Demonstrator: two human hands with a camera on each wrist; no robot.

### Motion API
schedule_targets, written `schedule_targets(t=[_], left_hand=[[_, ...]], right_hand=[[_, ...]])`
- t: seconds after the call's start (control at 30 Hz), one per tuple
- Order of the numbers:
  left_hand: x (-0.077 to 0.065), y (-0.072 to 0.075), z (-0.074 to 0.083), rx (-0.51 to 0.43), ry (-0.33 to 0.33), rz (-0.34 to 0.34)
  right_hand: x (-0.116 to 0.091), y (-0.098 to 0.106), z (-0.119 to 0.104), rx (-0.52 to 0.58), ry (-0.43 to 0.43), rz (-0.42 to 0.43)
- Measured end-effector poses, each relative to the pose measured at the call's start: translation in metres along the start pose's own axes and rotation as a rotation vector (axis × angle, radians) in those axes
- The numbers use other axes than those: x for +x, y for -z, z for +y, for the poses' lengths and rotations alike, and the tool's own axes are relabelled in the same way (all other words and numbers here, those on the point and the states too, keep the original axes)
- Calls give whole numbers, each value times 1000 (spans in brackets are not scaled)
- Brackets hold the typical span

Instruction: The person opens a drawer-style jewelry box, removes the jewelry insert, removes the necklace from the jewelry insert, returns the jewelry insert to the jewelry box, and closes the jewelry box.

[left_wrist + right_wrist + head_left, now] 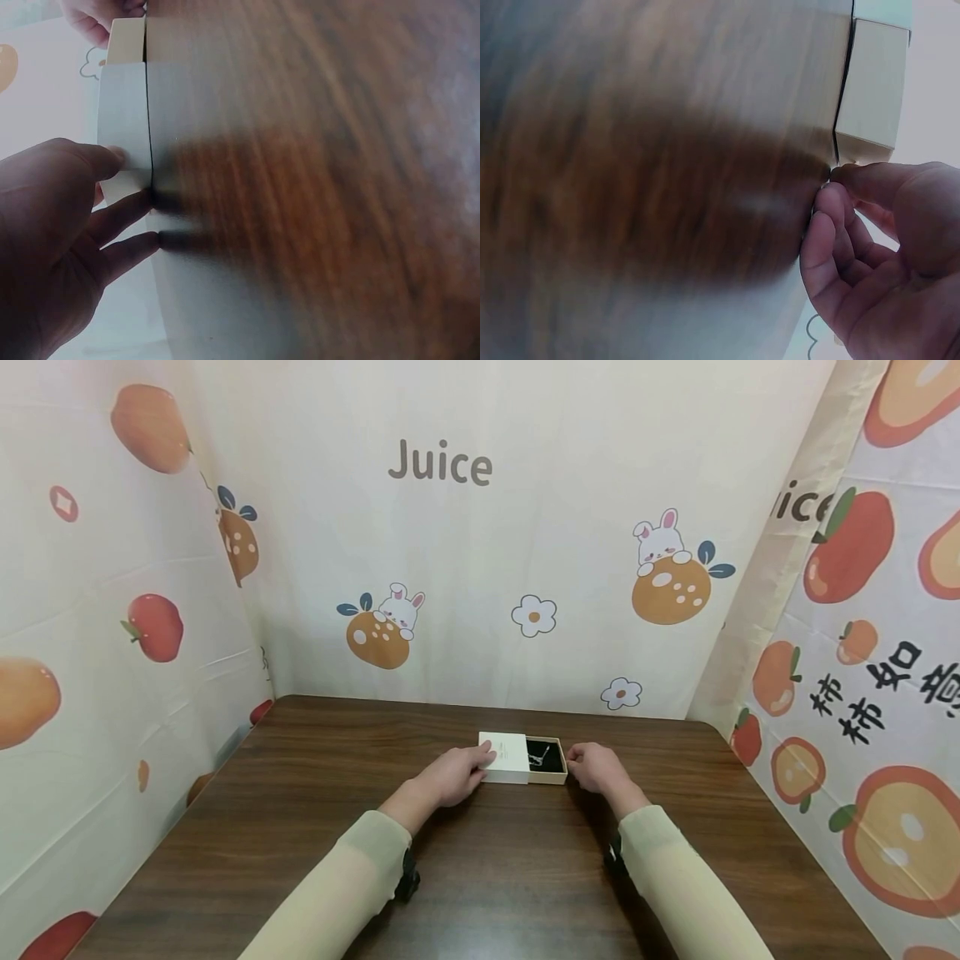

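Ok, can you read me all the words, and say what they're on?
"Juice": cream fabric back curtain.
"ice", start hidden: cream fabric fold at right.
"柿柿如意", last one clipped: white fruit-print fabric right curtain.
Tiny print on white rectangular cardboard sleeve: too small.
Black strokes, white fruit-print fabric left curtain: unreadable.

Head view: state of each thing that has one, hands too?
White rectangular box sleeve: lying flat
Cream-walled rectangular tray: partly out of sleeve
Black insert: in tray, partly exposed
Small silver-coloured jewellery: lying on insert
Left hand: gripping sleeve's left end
Right hand: fingers curled at tray's right end, contact unclear
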State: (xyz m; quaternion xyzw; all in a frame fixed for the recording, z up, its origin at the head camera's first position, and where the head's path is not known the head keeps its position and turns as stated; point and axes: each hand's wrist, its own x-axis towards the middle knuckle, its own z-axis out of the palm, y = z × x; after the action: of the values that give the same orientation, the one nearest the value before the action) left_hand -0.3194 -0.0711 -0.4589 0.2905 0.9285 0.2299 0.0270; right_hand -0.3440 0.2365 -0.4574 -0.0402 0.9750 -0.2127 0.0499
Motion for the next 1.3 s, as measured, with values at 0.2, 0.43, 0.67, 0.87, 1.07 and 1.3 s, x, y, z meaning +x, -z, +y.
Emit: schedule_targets(t=[0.2,0.43,0.67,0.87,1.07,1.3], left_hand=[[0,0,0,0,-7,1],[0,1,0,1,-13,1],[0,1,0,-4,-17,7],[0,-1,-1,1,-19,13],[1,-1,-1,-1,-13,15],[0,-1,0,-1,-7,14]], right_hand=[[-1,1,0,7,1,0],[-1,1,0,20,-2,-4],[-1,2,1,35,-13,-15],[-2,1,3,58,-24,-23],[0,1,5,62,-21,-30],[1,1,6,70,-27,-33]])
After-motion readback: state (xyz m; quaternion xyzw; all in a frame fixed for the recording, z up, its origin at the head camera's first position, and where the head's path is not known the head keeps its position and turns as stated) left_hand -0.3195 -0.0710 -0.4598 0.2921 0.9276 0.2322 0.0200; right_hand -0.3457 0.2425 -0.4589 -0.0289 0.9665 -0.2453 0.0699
